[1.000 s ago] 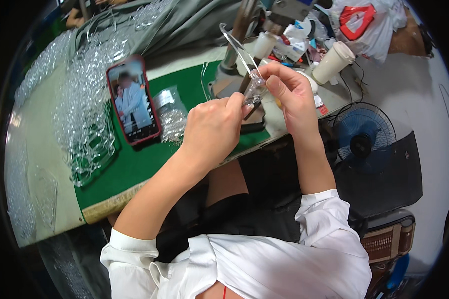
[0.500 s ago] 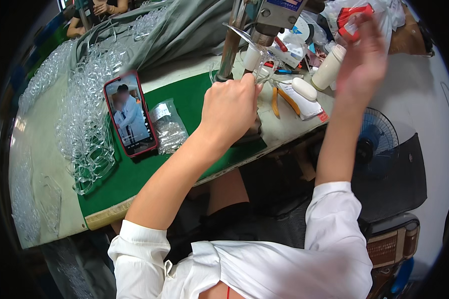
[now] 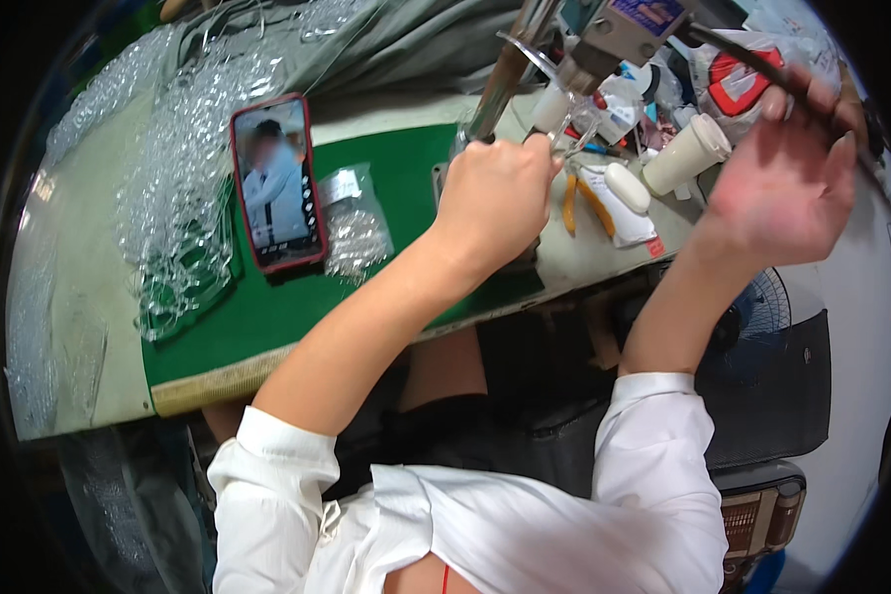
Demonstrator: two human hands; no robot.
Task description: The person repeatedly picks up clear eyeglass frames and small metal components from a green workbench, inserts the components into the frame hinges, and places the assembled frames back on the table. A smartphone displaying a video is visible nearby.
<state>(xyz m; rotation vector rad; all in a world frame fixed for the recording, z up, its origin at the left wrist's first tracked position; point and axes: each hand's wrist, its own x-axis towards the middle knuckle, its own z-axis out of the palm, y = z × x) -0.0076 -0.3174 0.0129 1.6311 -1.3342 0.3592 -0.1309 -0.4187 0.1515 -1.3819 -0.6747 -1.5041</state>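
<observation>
My left hand (image 3: pixel 500 203) is closed, knuckles up, below the head of a bench press (image 3: pixel 629 35). Its fingers pinch a clear plastic eyeglass frame (image 3: pixel 582 124), which sticks out past the fingertips beside the press's white tip (image 3: pixel 551 107). Most of the grip is hidden behind the knuckles. Over at the right, my right hand (image 3: pixel 784 188) is raised with its fingers curled around a dark lever (image 3: pixel 747 57) that runs out from the press head. Part of that hand is slightly blurred.
On the green mat (image 3: pixel 218 322) lie a red-cased phone (image 3: pixel 275 188) and a bag of small parts (image 3: pixel 356 233). Many clear frames (image 3: pixel 183 188) pile up at left. Orange-handled pliers (image 3: pixel 592 203), a white case (image 3: pixel 628 187) and a cream bottle (image 3: pixel 688 156) sit right; a fan (image 3: pixel 757 312) stands below.
My right hand has moved from a blurred, raised position onto the lever, which now shows in view. My left hand stays at the press with the frame. The whole view has shifted slightly.
</observation>
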